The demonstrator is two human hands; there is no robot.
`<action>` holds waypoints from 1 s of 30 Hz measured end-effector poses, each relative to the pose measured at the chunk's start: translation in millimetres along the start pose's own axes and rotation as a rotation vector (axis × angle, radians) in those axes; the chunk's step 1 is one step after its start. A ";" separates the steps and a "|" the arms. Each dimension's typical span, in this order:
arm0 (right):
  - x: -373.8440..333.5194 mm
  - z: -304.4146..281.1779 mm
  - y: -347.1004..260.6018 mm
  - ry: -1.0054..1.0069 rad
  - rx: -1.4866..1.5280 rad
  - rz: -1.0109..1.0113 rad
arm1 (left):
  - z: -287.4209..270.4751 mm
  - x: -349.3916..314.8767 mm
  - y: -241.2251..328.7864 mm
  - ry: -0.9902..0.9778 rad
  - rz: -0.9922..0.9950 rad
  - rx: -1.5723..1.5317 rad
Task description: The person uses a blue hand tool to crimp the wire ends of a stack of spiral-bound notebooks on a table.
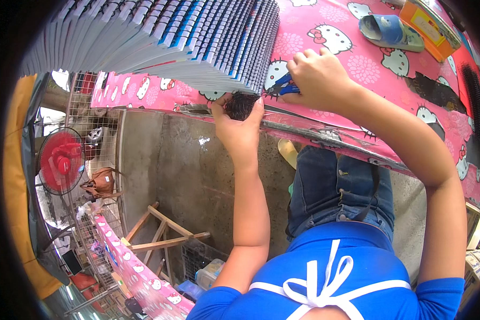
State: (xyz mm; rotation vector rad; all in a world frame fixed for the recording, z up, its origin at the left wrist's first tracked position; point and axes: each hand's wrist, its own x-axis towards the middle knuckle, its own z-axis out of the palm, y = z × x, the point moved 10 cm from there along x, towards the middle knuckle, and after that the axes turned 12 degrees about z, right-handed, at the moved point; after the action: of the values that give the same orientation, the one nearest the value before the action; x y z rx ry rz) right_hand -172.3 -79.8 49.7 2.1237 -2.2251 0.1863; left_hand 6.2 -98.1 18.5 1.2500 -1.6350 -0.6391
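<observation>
A long row of spiral-bound notebooks (144, 56), with white pages and dark coil bindings, stands packed together on the table's left part. At its near right end, my left hand (236, 128) is closed, thumb and fingers on either side of a dark bundle of coils (241, 108) at the table edge. Whether the bundle belongs to the end notebook I cannot tell. My right hand (317, 80) is closed around blue-handled pliers (288, 88), whose tip points left toward the row's end coils. Part of the handles is hidden by the fingers.
A pink patterned cloth (365, 69), torn at the right, covers the table. A blue slide sandal (386, 33), an orange box (429, 26) and a black bristly strip (474, 96) lie at the far right. A red fan (63, 164) and wooden frame (162, 234) stand left.
</observation>
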 end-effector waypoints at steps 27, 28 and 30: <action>-54.8 70.0 122.2 -0.997 2.401 0.510 | 316.1 54.7 214.7 -0.904 -0.311 -1.025; -54.3 71.6 123.9 -0.993 2.410 0.519 | 344.4 71.8 231.3 -0.807 -0.372 -0.979; -54.3 70.6 121.6 -1.011 2.399 0.540 | 396.9 114.6 252.8 -0.701 -0.390 -1.012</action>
State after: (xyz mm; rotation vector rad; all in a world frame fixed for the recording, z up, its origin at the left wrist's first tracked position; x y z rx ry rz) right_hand -288.2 -29.8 -32.7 -0.1484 0.5565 -0.8319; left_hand -464.4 -171.8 106.3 0.5713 -1.2220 -2.0084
